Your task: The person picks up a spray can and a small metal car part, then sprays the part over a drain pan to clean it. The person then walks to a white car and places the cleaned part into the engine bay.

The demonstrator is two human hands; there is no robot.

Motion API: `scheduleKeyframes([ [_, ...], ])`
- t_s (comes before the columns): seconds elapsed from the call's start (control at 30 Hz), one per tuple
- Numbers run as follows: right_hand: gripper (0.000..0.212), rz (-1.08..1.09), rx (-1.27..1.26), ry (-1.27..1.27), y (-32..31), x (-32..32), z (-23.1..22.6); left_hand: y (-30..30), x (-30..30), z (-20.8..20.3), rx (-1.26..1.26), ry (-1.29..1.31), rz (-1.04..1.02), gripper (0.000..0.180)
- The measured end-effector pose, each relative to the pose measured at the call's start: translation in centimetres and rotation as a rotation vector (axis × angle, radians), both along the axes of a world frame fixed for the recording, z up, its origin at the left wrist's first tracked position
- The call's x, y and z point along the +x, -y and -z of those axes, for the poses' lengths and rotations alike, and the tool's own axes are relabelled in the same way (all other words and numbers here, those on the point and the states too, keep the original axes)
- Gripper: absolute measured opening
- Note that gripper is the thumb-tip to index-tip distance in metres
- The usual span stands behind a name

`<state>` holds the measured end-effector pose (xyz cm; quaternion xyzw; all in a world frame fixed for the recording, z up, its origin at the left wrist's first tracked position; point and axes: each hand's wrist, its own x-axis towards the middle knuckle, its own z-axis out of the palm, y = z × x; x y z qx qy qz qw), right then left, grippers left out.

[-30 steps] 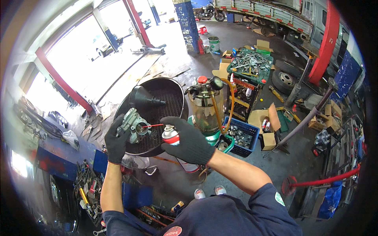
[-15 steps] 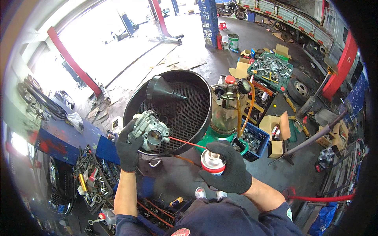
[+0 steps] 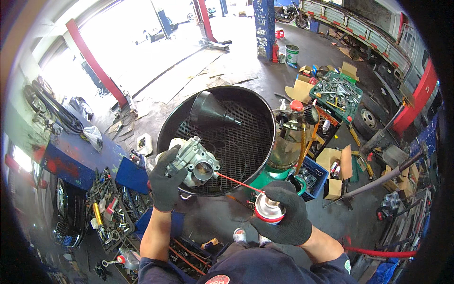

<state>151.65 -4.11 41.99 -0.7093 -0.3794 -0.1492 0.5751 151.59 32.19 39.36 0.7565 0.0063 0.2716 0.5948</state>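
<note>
A: Head view — what was changed?
B: Spray can (image 3: 268, 208), gripped in right hand (image 3: 283, 215), was lowered from a second back; red straw (image 3: 236, 182) aimed into throttle body (image 3: 196, 162), clamped by left hand (image 3: 164, 182) over drain pan (image 3: 255, 102). Cleaning judged underway.

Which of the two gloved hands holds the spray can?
The right hand grips the spray can with its red straw; the left hand holds the metal throttle body.

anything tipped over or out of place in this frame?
Yes: the black funnel lies tipped on its side on the drain pan's grate, spout pointing right. Flattened cardboard litters the floor behind it. Nothing looks spilled.
</note>
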Motion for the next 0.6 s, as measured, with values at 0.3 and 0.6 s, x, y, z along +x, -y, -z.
scheduleKeyframes([
  [0.3,0.075,0.042,-0.121,-0.048,-0.4,0.4,-0.5,0.2,0.2,-0.2,0.046,-0.039,-0.073,0.064],
  [0.6,0.069,0.032,-0.072,-0.074,-1.4,0.7,-0.6,-0.5,0.7,0.1,-0.059,-0.113,-0.082,0.060],
])
